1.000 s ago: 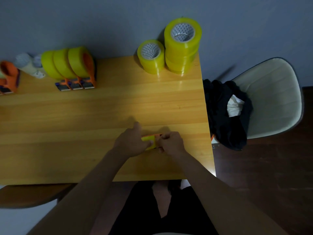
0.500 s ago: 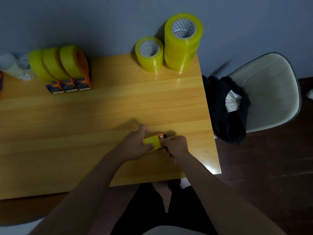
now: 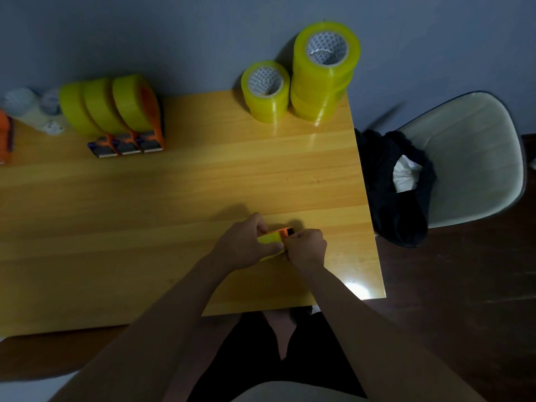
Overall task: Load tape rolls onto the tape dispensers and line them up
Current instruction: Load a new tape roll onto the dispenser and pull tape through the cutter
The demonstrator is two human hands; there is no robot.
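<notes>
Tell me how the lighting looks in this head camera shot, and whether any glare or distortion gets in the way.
Head view: dim overall, with the wall and floor nearly dark; a bright glare patch sits on the table at its near right corner, with fainter reflections below the stacked tape rolls; wide-angle bending curves the table edges; the left hand and right hand cover most of the tape dispenser they hold.

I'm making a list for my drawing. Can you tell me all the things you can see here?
table: 1, yellow wood, centre
loaded dispensers: 3, orange with yellow tape, in a row, far left
spare tape rolls: two stacks, yellow, far right corner; count unclear
dispenser in hands: 1, orange with yellow tape, near edge
chair: 1, cream, right of table
dark clothes: black heap with something white, on chair
left hand: holds dispenser
right hand: pinches its orange end
</notes>
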